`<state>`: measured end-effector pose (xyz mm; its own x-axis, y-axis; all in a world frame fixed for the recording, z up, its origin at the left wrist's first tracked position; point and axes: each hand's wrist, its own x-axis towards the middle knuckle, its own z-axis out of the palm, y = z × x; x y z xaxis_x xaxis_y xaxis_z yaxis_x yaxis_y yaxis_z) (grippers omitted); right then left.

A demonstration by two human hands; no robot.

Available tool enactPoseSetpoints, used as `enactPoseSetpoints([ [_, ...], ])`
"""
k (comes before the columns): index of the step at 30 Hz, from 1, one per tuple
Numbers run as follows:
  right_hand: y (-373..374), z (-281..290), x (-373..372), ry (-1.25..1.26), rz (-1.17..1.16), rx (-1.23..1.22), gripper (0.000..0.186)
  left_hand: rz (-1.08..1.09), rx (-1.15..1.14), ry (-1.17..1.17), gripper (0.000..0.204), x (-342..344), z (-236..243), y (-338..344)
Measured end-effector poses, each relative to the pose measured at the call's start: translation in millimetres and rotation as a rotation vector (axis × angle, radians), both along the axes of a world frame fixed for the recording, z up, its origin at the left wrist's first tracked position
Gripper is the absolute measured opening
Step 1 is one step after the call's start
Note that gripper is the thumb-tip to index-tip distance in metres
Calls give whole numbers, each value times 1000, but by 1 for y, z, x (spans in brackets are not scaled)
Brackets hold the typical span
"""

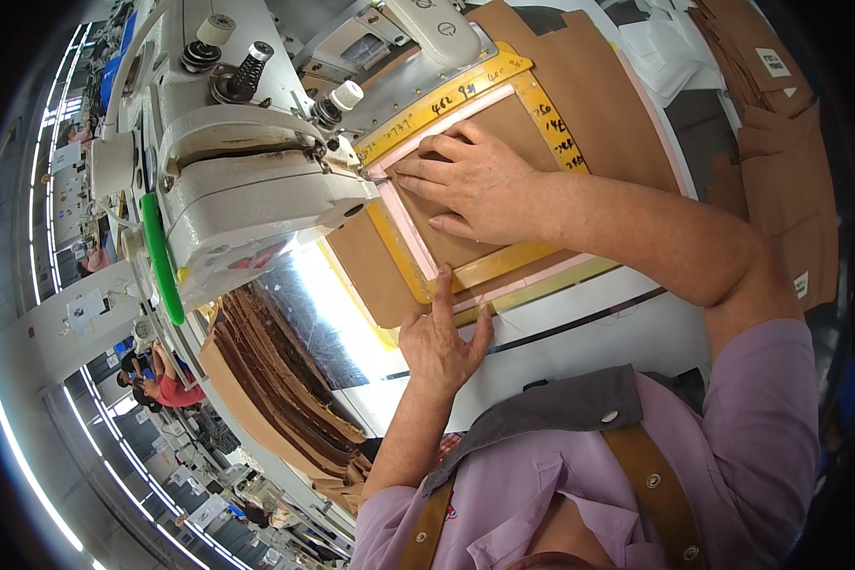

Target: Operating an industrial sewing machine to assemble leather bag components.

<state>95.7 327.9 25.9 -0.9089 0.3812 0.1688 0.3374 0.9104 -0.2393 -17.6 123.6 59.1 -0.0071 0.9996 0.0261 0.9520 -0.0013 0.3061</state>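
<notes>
Toward one o'clock from centre, a yellow frame (508,265) lies over a brown panel (518,119), its nine-o'clock corner at the sewing machine (256,204). The right hand (475,185) is spread open, pressing on the panel; the left hand (437,347), at six o'clock, touches the frame's near corner with extended index finger, gripping nothing visible. Apparent step: guiding work for stitching. Next move likely requires even pressure, fingertips clear of the sewing machine.

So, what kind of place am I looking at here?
Probably a sewing workshop or factory floor. A large sewing machine stands by a yellow frame around brown sheet material, a stack of brown pieces lies alongside, and a person in red is farther off.
</notes>
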Motion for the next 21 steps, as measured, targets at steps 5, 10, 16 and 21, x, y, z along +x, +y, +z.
enactPoseSetpoints([
  [5,-8,-2,3,24,5,37,60,-35,35,-16,80,1,-1,-8],
  [10,-8,-5,5,53,4,47,60,0,-55,72,55,-3,12,2],
  [16,-12,7,26,155,-37,-36,66,-38,121,49,54,-20,-2,63],
  [21,-13,17,64,59,-288,-54,65,-52,59,263,66,-21,-4,81],
])
